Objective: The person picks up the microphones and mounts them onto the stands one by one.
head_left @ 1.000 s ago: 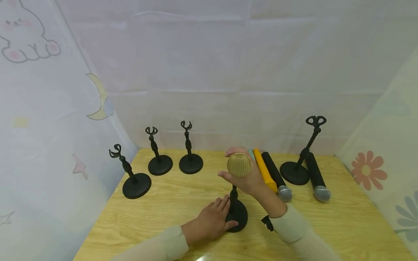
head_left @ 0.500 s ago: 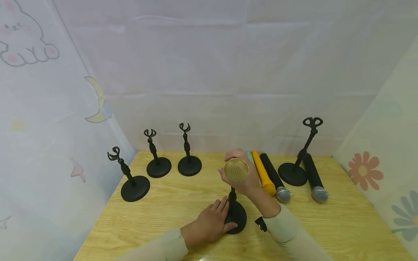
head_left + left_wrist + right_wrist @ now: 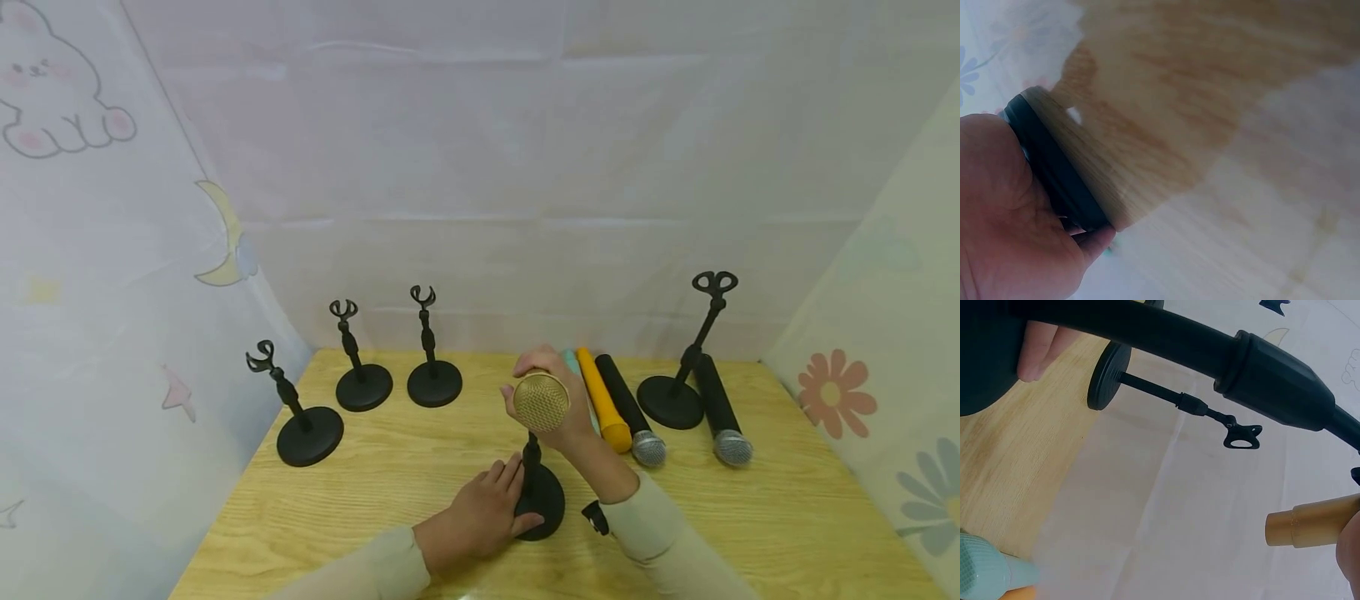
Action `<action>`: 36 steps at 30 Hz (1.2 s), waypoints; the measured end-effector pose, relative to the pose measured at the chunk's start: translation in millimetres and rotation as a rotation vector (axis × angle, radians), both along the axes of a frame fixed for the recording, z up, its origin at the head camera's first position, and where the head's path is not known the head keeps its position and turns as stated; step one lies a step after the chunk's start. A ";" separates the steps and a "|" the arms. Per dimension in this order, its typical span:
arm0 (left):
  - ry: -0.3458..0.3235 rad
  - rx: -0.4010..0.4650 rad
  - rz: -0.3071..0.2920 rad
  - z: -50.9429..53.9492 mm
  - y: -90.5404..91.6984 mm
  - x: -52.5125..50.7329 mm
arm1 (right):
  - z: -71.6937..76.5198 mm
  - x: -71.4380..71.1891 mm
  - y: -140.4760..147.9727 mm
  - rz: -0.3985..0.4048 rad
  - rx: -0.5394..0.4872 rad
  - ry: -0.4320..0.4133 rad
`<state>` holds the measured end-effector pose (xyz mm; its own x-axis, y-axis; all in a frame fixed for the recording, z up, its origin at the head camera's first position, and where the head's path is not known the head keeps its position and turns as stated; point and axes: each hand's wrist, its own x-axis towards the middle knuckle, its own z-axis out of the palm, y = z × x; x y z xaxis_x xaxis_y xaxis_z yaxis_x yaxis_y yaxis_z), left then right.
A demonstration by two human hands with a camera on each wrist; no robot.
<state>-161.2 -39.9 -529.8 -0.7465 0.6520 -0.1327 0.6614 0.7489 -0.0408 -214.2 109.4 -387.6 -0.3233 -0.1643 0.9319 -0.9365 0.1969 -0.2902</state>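
A gold microphone (image 3: 542, 402) is gripped by my right hand (image 3: 573, 417), grille toward the head camera, above a black stand (image 3: 543, 500). In the right wrist view its gold handle (image 3: 1310, 522) projects past the hand (image 3: 1350, 556), beside the stand's pole (image 3: 1272, 381); whether it sits in the clip cannot be told. My left hand (image 3: 483, 512) holds the stand's round base, thumb at the front and fingers beside the pole. The left wrist view shows this hand (image 3: 1022, 212) against the edge of the base (image 3: 1060, 169).
Three black stands (image 3: 310, 436) (image 3: 363, 387) (image 3: 434, 383) stand at the left and back. Right of my right hand lie mint (image 3: 587, 387), orange (image 3: 603, 404) and black (image 3: 628, 408) microphones. Farther right another stand (image 3: 670, 402) stands beside a black microphone (image 3: 717, 404). A small black object (image 3: 596, 517) is near my right sleeve.
My right hand and the gold microphone have come slightly down, closer to the base of the stand. My left hand stays at the base. The head view has shifted a little.
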 end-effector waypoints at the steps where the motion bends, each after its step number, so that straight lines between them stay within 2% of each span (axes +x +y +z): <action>1: -0.003 0.000 0.001 0.1 0.1 0.2 | -0.2 0.0 -0.2 0.003 -0.003 0.002; 18: -0.048 0.012 0.022 3.5 2.0 2.4 | 2.3 -0.9 -2.5 0.043 -0.034 0.063; 25: -0.025 -0.006 0.019 3.7 3.3 2.7 | 3.4 -0.7 -2.7 0.011 -0.028 0.076; 31: -0.006 -0.005 0.016 2.7 2.5 2.1 | 3.7 -2.4 -3.6 0.025 -0.036 0.106; 36: -0.005 0.009 0.013 2.4 1.6 1.5 | 2.8 -2.6 -4.4 0.034 -0.043 0.091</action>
